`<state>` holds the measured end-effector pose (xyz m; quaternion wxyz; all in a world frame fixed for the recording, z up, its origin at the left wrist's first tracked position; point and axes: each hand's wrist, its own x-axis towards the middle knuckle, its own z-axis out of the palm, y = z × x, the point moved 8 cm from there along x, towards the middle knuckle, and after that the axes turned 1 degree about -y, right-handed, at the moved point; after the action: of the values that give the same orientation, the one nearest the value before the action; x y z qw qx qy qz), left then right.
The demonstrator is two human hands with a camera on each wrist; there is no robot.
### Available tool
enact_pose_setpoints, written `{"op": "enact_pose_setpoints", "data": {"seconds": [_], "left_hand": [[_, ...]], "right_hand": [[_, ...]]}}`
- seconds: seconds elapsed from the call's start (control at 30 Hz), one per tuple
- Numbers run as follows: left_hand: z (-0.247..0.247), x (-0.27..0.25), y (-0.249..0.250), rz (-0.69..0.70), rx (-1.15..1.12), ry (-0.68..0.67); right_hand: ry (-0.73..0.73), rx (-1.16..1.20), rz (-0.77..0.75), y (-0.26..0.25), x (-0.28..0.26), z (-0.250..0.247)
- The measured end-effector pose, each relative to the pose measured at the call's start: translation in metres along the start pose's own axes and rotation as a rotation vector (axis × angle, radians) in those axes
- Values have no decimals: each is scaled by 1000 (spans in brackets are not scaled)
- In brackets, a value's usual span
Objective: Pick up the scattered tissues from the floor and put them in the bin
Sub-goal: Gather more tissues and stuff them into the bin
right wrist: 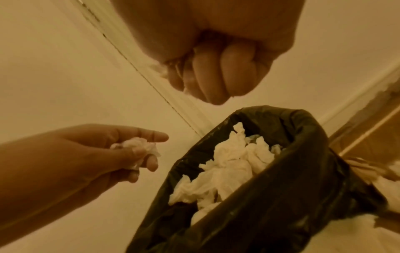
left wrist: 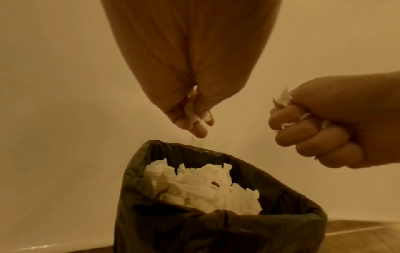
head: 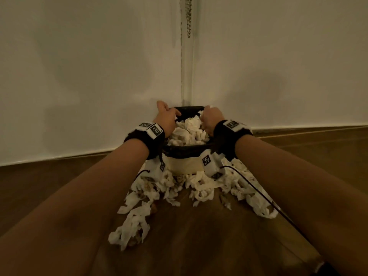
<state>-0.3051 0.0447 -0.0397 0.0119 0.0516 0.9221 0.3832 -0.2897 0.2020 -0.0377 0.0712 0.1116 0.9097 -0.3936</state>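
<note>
Many crumpled white tissues [head: 139, 198] strewn over the wooden floor [head: 199, 236], thickest at the foot of the bin [head: 184, 164] and trailing forward and to the left. More tissue heaped inside the bin [left wrist: 201, 188], up to about rim level. Bin pale-sided, lined with a black bag [right wrist: 292, 196] folded over its rim, standing on the floor in the corner where two white walls [head: 79, 66] meet.

Left hand [head: 166, 116] raised over the bin's left rim, holding a small wad of tissue [right wrist: 138, 147] pinched between thumb and curled fingers, index finger stretched out straight beyond it. Right hand [head: 211, 119] raised over the bin's right rim, clenched into a tight fist around another wad [left wrist: 283, 101], with only scraps poking out above the thumb and between the fingers [left wrist: 303, 137]. Both hands above the heaped contents, well apart from each other and touching neither bag nor rim in the wrist views.

Black bands [head: 145, 136] with white marker blocks strapped round both wrists; thin black cable [head: 258, 194] running back from the right wrist across the tissues on the floor. Bead chain [head: 188, 14] hanging along the corner strip above the bin. Pale skirting along the base of both walls.
</note>
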Motion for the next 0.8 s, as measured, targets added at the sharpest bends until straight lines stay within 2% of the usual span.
{"op": "enact_pose_setpoints", "data": {"seconds": [0.07, 0.2, 0.33, 0.47, 0.57, 0.63, 0.7, 0.8], "left_hand": [[5, 3, 0, 44, 181, -61], [17, 6, -7, 92, 382, -129], [27, 1, -11, 104, 698, -109], [44, 0, -15, 105, 700, -155], [56, -2, -16, 53, 734, -261], [51, 1, -14, 35, 700, -214], [49, 1, -13, -4, 637, -224], [53, 4, -18, -160, 445, -262]], "right_hand": [[71, -135, -19, -2, 11, -1], [12, -212, -106, 4, 18, 20], [-77, -276, -41, 23, 22, 45], [-89, -256, 57, 34, 18, 57], [-62, 11, 87, 34, 17, 60], [-56, 160, 113, 35, 20, 61], [-88, 145, 150, 30, 27, 64], [-137, -99, 252, 28, 41, 63]]}}
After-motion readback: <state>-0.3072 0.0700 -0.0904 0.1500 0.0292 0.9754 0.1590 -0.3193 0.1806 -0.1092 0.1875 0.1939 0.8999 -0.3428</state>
